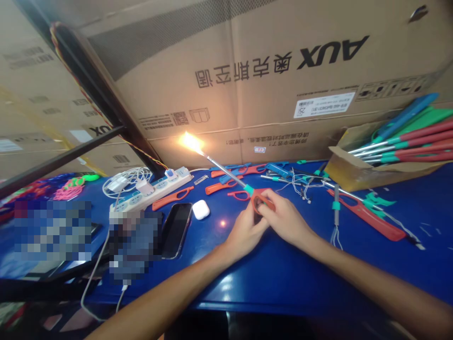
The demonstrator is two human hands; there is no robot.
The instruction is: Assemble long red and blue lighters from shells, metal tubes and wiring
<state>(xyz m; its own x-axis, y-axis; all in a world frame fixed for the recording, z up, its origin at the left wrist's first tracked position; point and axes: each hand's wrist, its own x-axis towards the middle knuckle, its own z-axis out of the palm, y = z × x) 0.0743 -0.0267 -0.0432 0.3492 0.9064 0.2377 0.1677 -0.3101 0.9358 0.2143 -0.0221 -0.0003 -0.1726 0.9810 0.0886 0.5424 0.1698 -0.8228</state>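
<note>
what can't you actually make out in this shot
All in the head view:
- The lighter: its handle is mostly covered by the left hand and right hand, so the trigger is hidden.
- Nozzle tip: washed out by the flame.
- Two pixelated patches on the left blot out what lies there.
- White label on the carton: print too small to read.
- Open box of lighters: cut off by the right edge.

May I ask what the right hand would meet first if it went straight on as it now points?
The right hand grips the lit lighter; pointing up-left, it would probably next meet the loose orange handle shell just beyond, though depth is unclear.
</note>
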